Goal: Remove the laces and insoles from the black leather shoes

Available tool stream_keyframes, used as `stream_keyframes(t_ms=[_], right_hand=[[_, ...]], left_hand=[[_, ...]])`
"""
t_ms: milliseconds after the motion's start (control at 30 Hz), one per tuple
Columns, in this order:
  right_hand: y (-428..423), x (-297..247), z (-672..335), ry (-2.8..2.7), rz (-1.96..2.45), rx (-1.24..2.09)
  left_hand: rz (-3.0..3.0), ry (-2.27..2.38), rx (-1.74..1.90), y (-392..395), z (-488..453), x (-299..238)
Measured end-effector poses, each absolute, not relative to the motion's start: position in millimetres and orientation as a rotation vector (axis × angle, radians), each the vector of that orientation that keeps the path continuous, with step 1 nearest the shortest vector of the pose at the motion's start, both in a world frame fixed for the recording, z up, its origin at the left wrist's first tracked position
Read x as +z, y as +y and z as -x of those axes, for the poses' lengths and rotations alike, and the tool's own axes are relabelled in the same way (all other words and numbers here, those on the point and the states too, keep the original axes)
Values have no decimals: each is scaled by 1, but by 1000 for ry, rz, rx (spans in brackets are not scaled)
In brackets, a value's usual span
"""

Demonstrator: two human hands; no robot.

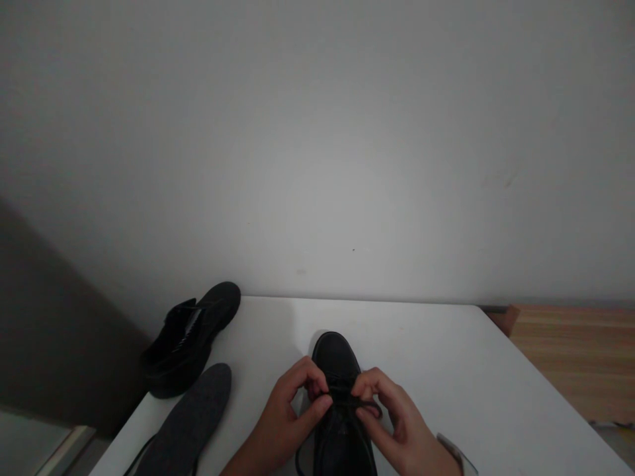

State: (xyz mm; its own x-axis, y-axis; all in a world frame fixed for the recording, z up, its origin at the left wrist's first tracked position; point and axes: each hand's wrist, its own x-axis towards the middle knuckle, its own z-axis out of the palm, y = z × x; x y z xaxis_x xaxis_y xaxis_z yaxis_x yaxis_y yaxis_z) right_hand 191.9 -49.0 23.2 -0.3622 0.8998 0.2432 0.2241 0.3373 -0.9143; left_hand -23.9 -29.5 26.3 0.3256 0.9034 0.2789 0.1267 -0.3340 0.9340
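A black shoe (336, 354) rests on the white table with its toe pointing away from me; its heel end runs out of the bottom of the view. My left hand (296, 413) pinches the dark shoelace at the left side of the lacing, thumb and forefinger together. On the other side, my right hand (389, 416) grips the shoelace (370, 403) between thumb and fingers, and a loop of it shows by the fingertips. Another stretch of lace hangs down along the shoe's left side. The finer lacing is too dark to make out.
A second black shoe (191, 337) lies at the table's far left, near the wall. Closer to me is a dark grey insole (191, 423), with a thin black cord beside it. The white table (446, 357) meets the wall (347, 165); a wooden surface (570, 357) stands beyond its right edge.
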Motion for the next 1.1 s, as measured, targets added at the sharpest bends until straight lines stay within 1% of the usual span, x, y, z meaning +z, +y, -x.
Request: stream_keyframes(t_ms=[167,367,500,600,733,900,1100], right_hand=[[-52,23,-194,-1807,974,1023],[-48,19,-191,-1829,908,842],[-45,20,-192,-1745,925,794],[-44,21,-193,-1647,936,843],[-44,22,-193,-1516,881,1029],[-41,26,-195,-1481,860,980],[-40,29,-197,-1347,817,1145]], left_hand=[[-1717,923,1109,-30,24,25],[-1718,928,1108,-30,25,25],[-1710,938,1099,-29,24,27],[-1714,943,1098,-29,24,28],[-1711,944,1094,-30,24,27],[-1707,934,1104,-30,24,28],[-1709,939,1095,-30,23,27]])
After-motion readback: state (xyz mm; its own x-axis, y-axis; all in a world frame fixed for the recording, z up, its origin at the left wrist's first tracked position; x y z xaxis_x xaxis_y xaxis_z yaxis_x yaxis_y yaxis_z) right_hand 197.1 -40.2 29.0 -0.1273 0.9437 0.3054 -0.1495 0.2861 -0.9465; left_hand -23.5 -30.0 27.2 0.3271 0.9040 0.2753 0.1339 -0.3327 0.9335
